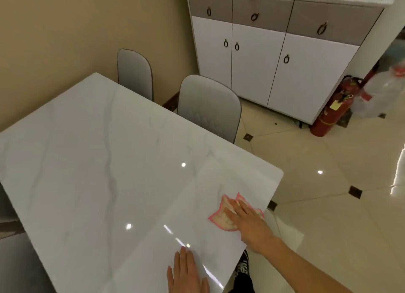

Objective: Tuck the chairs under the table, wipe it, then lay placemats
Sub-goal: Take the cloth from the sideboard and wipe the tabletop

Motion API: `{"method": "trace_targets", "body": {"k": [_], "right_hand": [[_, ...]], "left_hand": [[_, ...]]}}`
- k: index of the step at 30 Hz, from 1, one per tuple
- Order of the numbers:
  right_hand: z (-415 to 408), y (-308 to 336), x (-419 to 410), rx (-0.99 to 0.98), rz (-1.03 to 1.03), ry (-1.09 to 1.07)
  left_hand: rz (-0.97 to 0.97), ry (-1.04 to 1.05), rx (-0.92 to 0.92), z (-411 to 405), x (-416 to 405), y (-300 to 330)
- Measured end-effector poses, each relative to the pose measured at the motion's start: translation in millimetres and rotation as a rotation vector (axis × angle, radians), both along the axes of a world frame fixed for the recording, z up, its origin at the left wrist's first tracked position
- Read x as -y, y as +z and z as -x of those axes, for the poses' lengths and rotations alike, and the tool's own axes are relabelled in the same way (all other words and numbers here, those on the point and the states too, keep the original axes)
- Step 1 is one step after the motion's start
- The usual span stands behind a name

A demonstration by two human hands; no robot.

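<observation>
Head view: your hands are working at the near right corner of the table (92, 156).

Your right hand (249, 220) is pressing flat, fingers straight and together, on the pink-edged cloth (221, 218), which is lying on the tabletop just inside the right edge, near the rounded corner. Your left hand (186, 273) is resting palm-down, fingers extended, beside the near edge. Two grey chairs are sitting against the far long edge: the far chair (134, 73) by the wall, the near chair (209, 104) beside the white cabinet (274, 58). Tiled floor (328, 205) is lying open to your right; a red extinguisher (331, 115) is leaning at the cabinet's corner.
</observation>
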State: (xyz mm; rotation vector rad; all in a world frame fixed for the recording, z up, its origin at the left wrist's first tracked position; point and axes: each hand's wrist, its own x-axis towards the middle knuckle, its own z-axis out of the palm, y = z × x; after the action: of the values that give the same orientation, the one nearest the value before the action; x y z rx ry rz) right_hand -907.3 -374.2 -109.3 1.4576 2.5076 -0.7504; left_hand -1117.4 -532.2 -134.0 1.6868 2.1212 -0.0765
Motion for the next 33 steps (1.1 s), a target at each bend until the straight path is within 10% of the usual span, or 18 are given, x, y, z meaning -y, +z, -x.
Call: {"method": "trace_targets", "body": {"k": [15, 24, 33], "right_hand": [[-91.6, 14.7, -201.5, 0.064, 0.152, -0.064], [-155.8, 52.4, -325.5, -0.272, 0.273, -0.037], [-269.4, 123.9, -459.8, -0.406, 0.142, -0.244]], "left_hand": [[0.14, 0.05, -0.051, -122.0, -239.1, 63.8], [0.21, 0.302, -0.102, -212.0, -362.4, 97.1], [0.191, 0.094, -0.091, -342.7, -516.7, 133.6]]}}
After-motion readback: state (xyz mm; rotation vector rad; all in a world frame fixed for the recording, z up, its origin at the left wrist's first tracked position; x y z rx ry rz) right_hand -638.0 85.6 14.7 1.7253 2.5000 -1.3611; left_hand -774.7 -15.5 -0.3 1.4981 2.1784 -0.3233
